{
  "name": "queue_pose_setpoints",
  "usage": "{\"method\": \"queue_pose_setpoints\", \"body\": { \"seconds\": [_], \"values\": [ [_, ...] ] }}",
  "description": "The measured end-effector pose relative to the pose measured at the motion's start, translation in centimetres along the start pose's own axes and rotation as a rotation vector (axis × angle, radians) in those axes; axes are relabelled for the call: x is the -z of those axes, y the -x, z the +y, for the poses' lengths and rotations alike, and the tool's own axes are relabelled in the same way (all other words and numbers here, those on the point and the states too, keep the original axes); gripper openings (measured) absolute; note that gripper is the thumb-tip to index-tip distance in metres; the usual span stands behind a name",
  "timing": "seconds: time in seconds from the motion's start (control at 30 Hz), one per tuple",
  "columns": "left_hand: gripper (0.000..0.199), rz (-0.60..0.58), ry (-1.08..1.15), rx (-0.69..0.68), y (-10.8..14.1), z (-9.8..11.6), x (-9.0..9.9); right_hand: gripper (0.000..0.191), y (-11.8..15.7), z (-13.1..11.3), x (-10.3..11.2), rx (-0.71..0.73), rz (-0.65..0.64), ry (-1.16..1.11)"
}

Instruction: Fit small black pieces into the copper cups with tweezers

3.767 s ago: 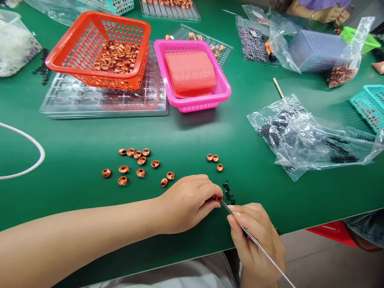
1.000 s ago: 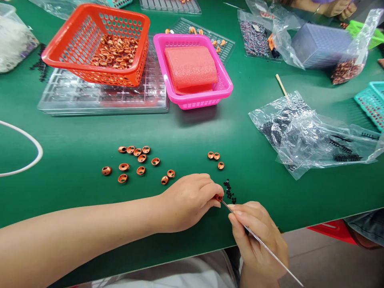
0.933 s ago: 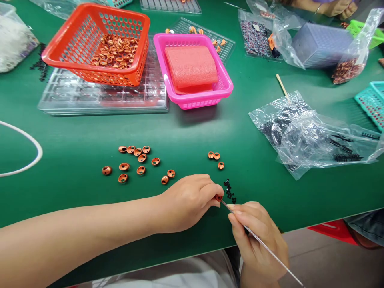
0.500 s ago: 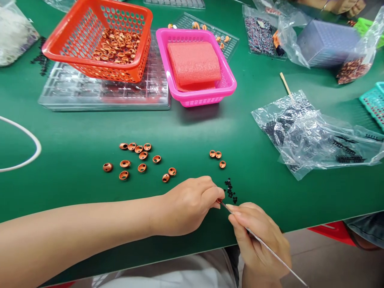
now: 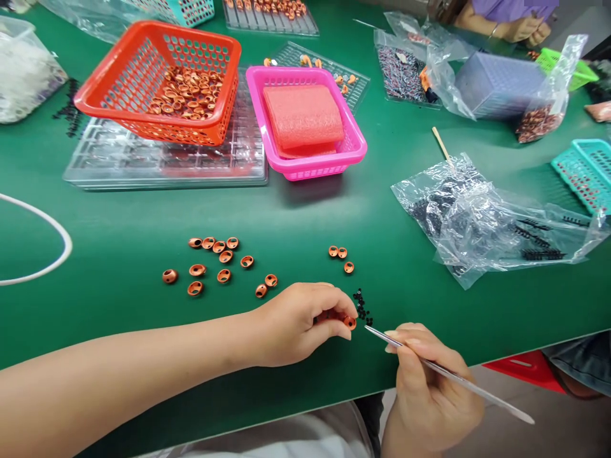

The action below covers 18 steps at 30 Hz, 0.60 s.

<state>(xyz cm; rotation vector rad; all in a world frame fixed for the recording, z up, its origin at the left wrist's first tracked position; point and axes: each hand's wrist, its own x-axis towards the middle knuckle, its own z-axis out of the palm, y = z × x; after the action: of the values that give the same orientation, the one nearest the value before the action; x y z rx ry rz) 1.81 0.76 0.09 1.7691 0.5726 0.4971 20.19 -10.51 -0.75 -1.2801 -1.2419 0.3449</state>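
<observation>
My left hand (image 5: 305, 324) is curled round several copper-coloured cups in its palm, with one copper-coloured cup (image 5: 350, 323) showing at the fingertips. Between the thumb and fingers of my right hand (image 5: 432, 375) are slim metal tweezers (image 5: 458, 376). Their tip points at the cup, a short gap away from it. Just beyond the tip lies a little pile of tiny black parts (image 5: 361, 305). Three loose copper cups (image 5: 349, 268) lie above that pile. More loose copper cups (image 5: 224, 275) are scattered left of it, with round holes in them.
An orange basket (image 5: 157, 130) of copper cups rests on clear plastic trays (image 5: 167, 175). Beside it a pink basket (image 5: 315, 166) holds red foam. Clear bags with black parts (image 5: 477, 219) lie at right. A white cable (image 5: 64, 238) loops at left. Another person's hands (image 5: 527, 30) show far right.
The tweezers have drawn back to the right, away from the cup at my left fingertips. My left hand has loosened and turned, so the cups in it show. The whole view has shifted slightly.
</observation>
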Motion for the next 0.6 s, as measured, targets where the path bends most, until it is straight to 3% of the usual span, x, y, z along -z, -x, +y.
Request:
{"method": "queue_pose_setpoints", "body": {
  "seconds": [0.07, 0.2, 0.6],
  "values": [
    [0.005, -0.027, 0.076, 0.076, -0.03, 0.3, 0.31, 0.017, -0.08, 0.24, -0.44, -0.005, 0.111, -0.1],
    [0.006, -0.067, 0.174, 0.172, -0.11, 0.94, 0.81, 0.013, -0.22, 0.41, -0.72, -0.017, 0.135, -0.15],
    [0.008, -0.088, 0.121, 0.108, -0.14, 0.68, 0.74, 0.016, 0.35, 0.49, -0.4, -0.004, 0.121, -0.106]
  ]
}}
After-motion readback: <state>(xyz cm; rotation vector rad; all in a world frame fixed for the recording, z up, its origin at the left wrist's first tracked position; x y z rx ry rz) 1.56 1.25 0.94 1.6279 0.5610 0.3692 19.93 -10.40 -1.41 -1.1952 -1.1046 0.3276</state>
